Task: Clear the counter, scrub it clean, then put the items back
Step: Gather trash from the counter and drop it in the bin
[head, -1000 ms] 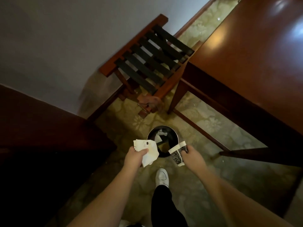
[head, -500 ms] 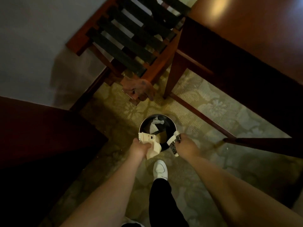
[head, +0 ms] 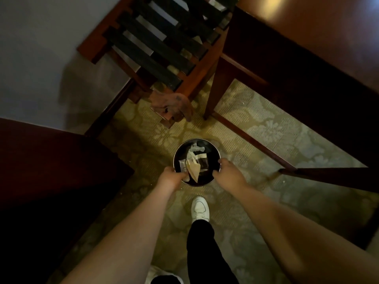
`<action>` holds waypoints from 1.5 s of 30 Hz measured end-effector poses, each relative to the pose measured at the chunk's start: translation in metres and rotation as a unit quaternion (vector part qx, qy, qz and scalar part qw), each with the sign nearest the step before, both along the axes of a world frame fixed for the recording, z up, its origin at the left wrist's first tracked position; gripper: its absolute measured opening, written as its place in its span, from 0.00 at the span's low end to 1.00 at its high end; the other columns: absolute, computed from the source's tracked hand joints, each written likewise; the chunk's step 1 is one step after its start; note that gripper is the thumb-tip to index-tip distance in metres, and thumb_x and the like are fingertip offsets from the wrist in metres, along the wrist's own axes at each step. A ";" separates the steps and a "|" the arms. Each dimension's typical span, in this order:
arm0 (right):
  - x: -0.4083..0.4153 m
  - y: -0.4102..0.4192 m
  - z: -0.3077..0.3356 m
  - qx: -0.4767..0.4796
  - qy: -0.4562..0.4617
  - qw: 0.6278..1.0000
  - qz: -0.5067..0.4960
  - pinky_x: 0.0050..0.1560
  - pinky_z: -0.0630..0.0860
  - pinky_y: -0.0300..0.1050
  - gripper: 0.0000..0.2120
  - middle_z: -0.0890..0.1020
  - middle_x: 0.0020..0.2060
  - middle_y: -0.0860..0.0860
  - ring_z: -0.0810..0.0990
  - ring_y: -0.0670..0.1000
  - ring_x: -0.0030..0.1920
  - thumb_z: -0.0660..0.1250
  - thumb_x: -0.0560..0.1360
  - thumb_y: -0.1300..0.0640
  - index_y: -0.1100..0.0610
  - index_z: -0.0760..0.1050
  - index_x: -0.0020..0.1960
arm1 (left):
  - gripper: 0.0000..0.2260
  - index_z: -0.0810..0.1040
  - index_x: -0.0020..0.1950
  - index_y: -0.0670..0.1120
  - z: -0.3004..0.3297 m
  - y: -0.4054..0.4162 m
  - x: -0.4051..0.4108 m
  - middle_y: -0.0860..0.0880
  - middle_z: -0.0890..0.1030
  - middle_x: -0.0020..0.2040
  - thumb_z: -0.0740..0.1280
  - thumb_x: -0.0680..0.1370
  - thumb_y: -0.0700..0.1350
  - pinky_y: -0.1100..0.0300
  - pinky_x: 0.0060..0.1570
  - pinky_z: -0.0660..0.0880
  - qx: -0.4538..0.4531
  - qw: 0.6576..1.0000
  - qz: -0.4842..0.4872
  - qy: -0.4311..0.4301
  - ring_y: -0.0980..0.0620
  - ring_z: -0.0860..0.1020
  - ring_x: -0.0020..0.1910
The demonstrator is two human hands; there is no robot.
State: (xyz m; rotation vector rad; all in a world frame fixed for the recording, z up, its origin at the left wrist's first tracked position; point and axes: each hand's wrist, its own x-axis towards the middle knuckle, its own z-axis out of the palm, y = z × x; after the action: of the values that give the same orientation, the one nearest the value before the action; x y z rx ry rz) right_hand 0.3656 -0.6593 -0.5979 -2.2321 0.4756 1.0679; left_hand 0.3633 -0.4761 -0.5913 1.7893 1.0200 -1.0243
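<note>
**Two hands at the rim of a small waste bin**

Nearest the viewer, a leg in a dark trouser ended in a white shoe planted on the patterned carpet. Two bare forearms reached forward and down on either side of it.

The left hand was at the near left edge of a round dark bin, its fingers curled; a pale crumpled paper lay just beside its fingertips, and I could not tell whether the fingers had hold of it or merely touched it. The right hand was at the near right edge of the bin, its fingers loosely bent and holding nothing I could make out. Inside the bin lay a dark printed wrapper and a scrap of white tissue.

To the left stood a dark wooden cabinet. Beyond the bin, a brownish cloth hung on the corner of a wooden luggage rack with black straps, set against the pale wall. On the right stood a glossy wooden desk, its top bare where it showed, one leg just beside the rack.
</note>
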 end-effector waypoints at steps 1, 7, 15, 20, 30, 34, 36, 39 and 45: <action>-0.002 -0.001 0.004 -0.004 0.004 1.000 0.011 0.55 0.72 0.47 0.23 0.73 0.63 0.56 0.75 0.57 0.60 0.61 0.78 0.53 0.56 0.64 0.71 | 0.27 0.65 0.72 0.42 0.004 0.003 -0.001 0.41 0.74 0.67 0.71 0.76 0.46 0.54 0.54 0.71 0.005 1.000 -0.003 -0.005 0.42 0.73 0.64; -0.007 0.003 0.046 -0.020 0.026 0.998 0.050 0.44 0.70 0.42 0.18 0.73 0.62 0.54 0.76 0.53 0.52 0.59 0.79 0.53 0.55 0.67 0.68 | 0.22 0.70 0.69 0.43 0.051 0.026 -0.008 0.44 0.77 0.61 0.69 0.77 0.47 0.55 0.49 0.73 0.009 0.998 -0.044 -0.042 0.46 0.76 0.55; -0.009 0.048 0.147 -0.003 -0.009 0.992 0.129 0.43 0.76 0.42 0.16 0.79 0.58 0.53 0.79 0.51 0.46 0.58 0.79 0.54 0.55 0.70 0.66 | 0.13 0.75 0.62 0.48 0.162 0.081 -0.034 0.50 0.78 0.54 0.67 0.79 0.47 0.58 0.45 0.73 0.006 0.992 -0.038 -0.123 0.53 0.75 0.49; -0.021 0.098 0.224 0.034 -0.069 0.984 0.163 0.37 0.70 0.36 0.14 0.79 0.47 0.49 0.77 0.47 0.44 0.59 0.79 0.54 0.55 0.73 0.63 | 0.08 0.77 0.57 0.50 0.247 0.123 -0.057 0.51 0.79 0.50 0.67 0.78 0.49 0.59 0.41 0.73 0.010 0.980 0.005 -0.200 0.52 0.78 0.48; -0.087 0.219 0.372 0.044 -0.221 0.913 0.341 0.35 0.68 0.37 0.12 0.77 0.49 0.46 0.75 0.45 0.43 0.60 0.78 0.52 0.53 0.75 0.60 | 0.07 0.78 0.55 0.54 0.390 0.216 -0.174 0.61 0.74 0.50 0.66 0.79 0.54 0.65 0.39 0.69 0.037 0.947 0.030 -0.318 0.62 0.73 0.46; -0.129 0.264 0.402 0.047 -0.256 0.885 0.386 0.34 0.67 0.32 0.12 0.77 0.50 0.44 0.74 0.40 0.41 0.61 0.79 0.49 0.49 0.74 0.60 | 0.05 0.77 0.53 0.58 0.425 0.258 -0.230 0.58 0.76 0.54 0.66 0.78 0.55 0.59 0.47 0.75 0.063 0.936 0.035 -0.345 0.57 0.76 0.51; -0.149 0.284 0.416 0.059 -0.268 0.872 0.405 0.34 0.65 0.30 0.12 0.76 0.50 0.43 0.73 0.38 0.41 0.61 0.79 0.49 0.49 0.74 0.61 | 0.06 0.77 0.54 0.58 0.444 0.278 -0.258 0.58 0.77 0.53 0.66 0.79 0.54 0.55 0.47 0.77 0.070 0.929 0.040 -0.361 0.55 0.79 0.49; -0.174 0.310 0.439 0.076 -0.280 0.852 0.435 0.37 0.67 0.31 0.12 0.76 0.51 0.43 0.73 0.40 0.44 0.61 0.79 0.49 0.49 0.74 0.61 | 0.08 0.78 0.57 0.55 0.469 0.305 -0.299 0.55 0.80 0.52 0.66 0.79 0.53 0.53 0.47 0.79 0.047 0.920 0.054 -0.386 0.53 0.81 0.47; -0.219 0.361 0.481 0.102 -0.298 0.828 0.463 0.48 0.79 0.45 0.09 0.79 0.48 0.43 0.79 0.43 0.45 0.60 0.80 0.48 0.47 0.74 0.58 | 0.05 0.79 0.53 0.57 0.508 0.352 -0.373 0.53 0.81 0.49 0.65 0.79 0.52 0.55 0.45 0.80 0.060 0.898 0.102 -0.425 0.54 0.82 0.45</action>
State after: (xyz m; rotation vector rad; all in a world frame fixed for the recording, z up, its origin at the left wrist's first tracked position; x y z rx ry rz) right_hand 0.1470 -0.2984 -0.1164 -2.4270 -1.0423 0.6763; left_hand -0.0097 -0.1236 -0.0835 1.8868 0.6831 0.0066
